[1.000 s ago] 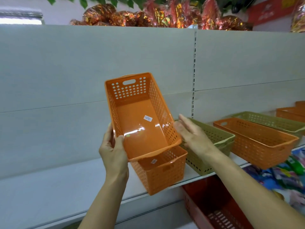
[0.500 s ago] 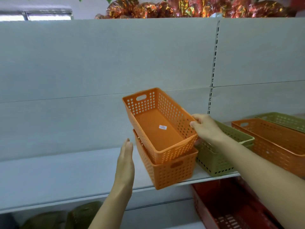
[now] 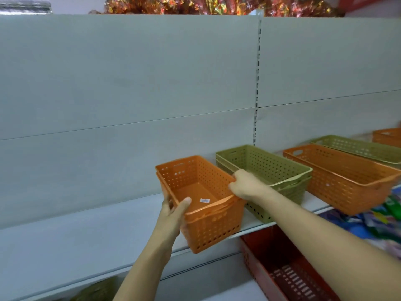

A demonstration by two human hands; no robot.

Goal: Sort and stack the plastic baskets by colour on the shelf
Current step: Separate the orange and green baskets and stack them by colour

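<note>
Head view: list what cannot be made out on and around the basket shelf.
- White sticker inside the orange stack: print too small to read.
- Green stack: basket count unclear; the right hand and arm cover its near rim.
- Far orange basket: cut off by the right edge.
- Olive object below the shelf: blurred and cropped.

On the pale metal shelf (image 3: pixel 91 231), two nested orange perforated plastic baskets (image 3: pixel 208 222) sit at the near edge, the left hand (image 3: pixel 173 211) on their near-left corner and the right hand (image 3: pixel 245 183) on their right rim. Just right of them stand nested olive-green perforated plastic baskets (image 3: pixel 273 170), then a long orange perforated plastic basket (image 3: pixel 347 181), with a long olive-green perforated basket (image 3: pixel 358 147) behind it. Below the shelf, to the right, lies a red slotted plastic crate (image 3: pixel 282 272).
</note>
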